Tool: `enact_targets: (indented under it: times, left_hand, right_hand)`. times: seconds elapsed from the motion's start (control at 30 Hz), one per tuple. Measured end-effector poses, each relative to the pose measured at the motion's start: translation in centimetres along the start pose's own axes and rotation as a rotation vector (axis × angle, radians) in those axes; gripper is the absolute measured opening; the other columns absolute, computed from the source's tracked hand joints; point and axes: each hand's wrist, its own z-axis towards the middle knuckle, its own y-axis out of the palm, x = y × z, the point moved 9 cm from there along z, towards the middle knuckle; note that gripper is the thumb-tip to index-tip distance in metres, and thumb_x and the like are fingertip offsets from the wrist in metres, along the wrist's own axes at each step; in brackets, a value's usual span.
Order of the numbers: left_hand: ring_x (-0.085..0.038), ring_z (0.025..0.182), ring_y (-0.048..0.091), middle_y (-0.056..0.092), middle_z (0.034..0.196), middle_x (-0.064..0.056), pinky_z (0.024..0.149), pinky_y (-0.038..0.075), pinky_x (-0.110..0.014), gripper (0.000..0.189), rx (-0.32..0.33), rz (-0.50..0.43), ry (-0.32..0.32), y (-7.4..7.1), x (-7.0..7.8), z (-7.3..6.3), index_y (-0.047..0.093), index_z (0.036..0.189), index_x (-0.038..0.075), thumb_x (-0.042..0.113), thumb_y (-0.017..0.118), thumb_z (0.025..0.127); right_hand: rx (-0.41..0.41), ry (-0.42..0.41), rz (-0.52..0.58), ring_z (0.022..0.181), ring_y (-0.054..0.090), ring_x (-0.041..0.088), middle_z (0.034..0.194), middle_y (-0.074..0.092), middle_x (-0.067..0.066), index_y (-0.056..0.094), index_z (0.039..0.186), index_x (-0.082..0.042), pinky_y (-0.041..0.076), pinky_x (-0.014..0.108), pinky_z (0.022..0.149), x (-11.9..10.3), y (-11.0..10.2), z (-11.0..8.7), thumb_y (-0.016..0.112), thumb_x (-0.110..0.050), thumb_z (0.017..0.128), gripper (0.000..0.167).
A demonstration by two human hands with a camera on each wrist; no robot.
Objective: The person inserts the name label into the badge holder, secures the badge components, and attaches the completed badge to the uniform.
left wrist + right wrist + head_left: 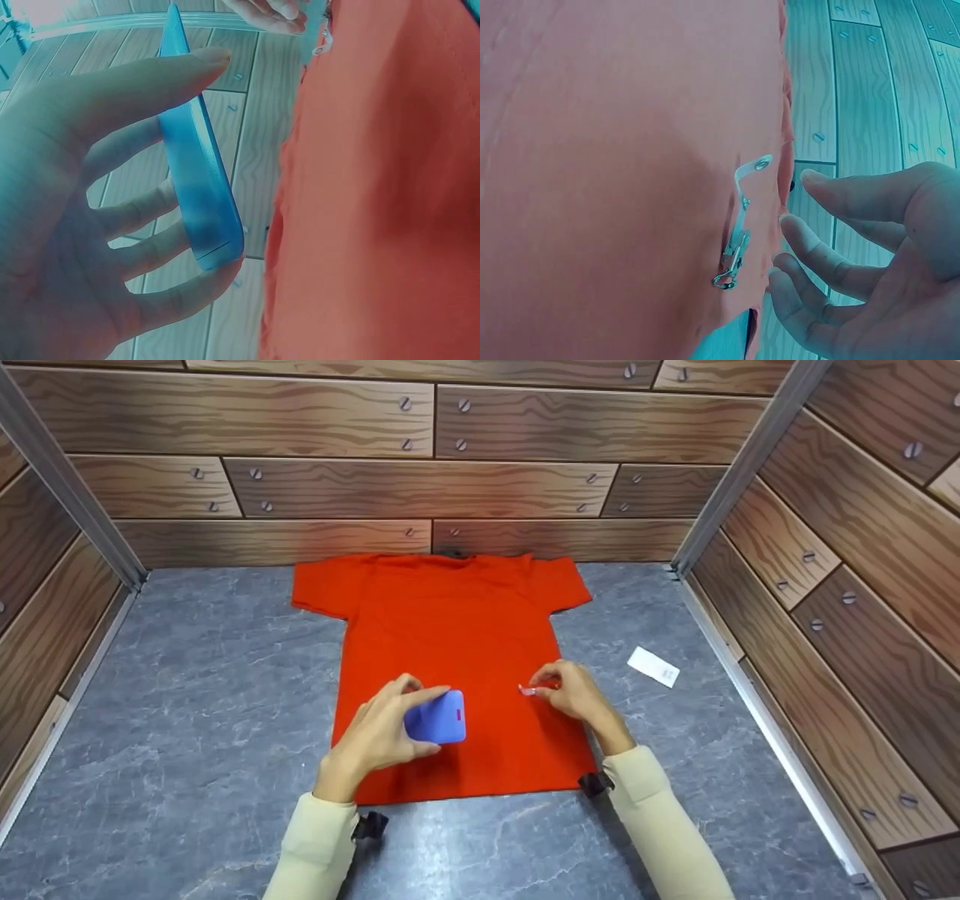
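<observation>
My left hand (382,727) holds a flat blue plastic case (444,717) with rounded corners by its edges, above a red T-shirt (450,637) spread on the floor. A small red mark shows on the case. In the left wrist view the case (199,180) is seen almost edge-on, with the thumb across one side. My right hand (574,690) is over the shirt's right part, beside a small metal clip with a clear strap (529,690). In the right wrist view, the strap clip (739,232) is apart from the loosely bent fingers (832,262), against the red cloth.
A white paper tag (654,667) lies on the grey marbled floor (225,675) right of the shirt. Wood-patterned walls (420,487) with metal corner strips close in the back and both sides. A dark band (596,784) sits at the right wrist.
</observation>
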Motion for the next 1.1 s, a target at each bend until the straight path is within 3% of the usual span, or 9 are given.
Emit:
enact_targets:
  times: [0.2,0.63,0.9,1.1]
  left_hand:
    - [-0.027,0.117,0.059,0.057,0.124,-0.004,0.091,0.060,-0.049,0.073,-0.004,0.000,-0.010,0.2,-0.1,-0.1,0.063,0.141,0.031,0.027,0.094,0.075]
    - [-0.025,0.116,0.058,0.058,0.125,-0.004,0.090,0.058,-0.049,0.074,-0.003,0.031,-0.015,0.1,-0.2,0.0,0.063,0.141,0.033,0.030,0.094,0.074]
    - [-0.025,0.117,0.058,0.057,0.125,-0.003,0.092,0.057,-0.050,0.074,-0.003,0.013,-0.031,0.0,-0.2,0.1,0.063,0.141,0.034,0.029,0.094,0.074]
    - [-0.026,0.118,0.058,0.057,0.126,-0.004,0.094,0.058,-0.051,0.074,0.003,0.029,-0.030,0.0,-0.2,0.2,0.063,0.141,0.034,0.029,0.094,0.074]
  right_hand:
    - [-0.040,0.011,0.056,0.095,0.069,0.032,0.100,0.076,0.016,0.078,0.097,-0.002,0.056,0.044,0.087,-1.1,0.2,-0.3,0.080,-0.009,0.088,0.011]
    - [-0.119,-0.100,0.146,0.099,0.071,0.031,0.107,0.076,0.017,0.074,0.110,0.001,0.059,0.047,0.091,-5.3,1.4,-0.8,0.073,-0.004,0.092,0.019]
    - [-0.168,-0.116,0.182,0.100,0.070,0.026,0.108,0.076,0.010,0.075,0.115,-0.004,0.058,0.042,0.090,-7.3,2.0,-1.6,0.072,-0.012,0.096,0.021]
    - [-0.222,-0.143,0.237,0.106,0.070,0.026,0.115,0.075,0.008,0.073,0.121,-0.009,0.058,0.046,0.095,-9.3,2.3,-2.1,0.069,-0.022,0.100,0.025]
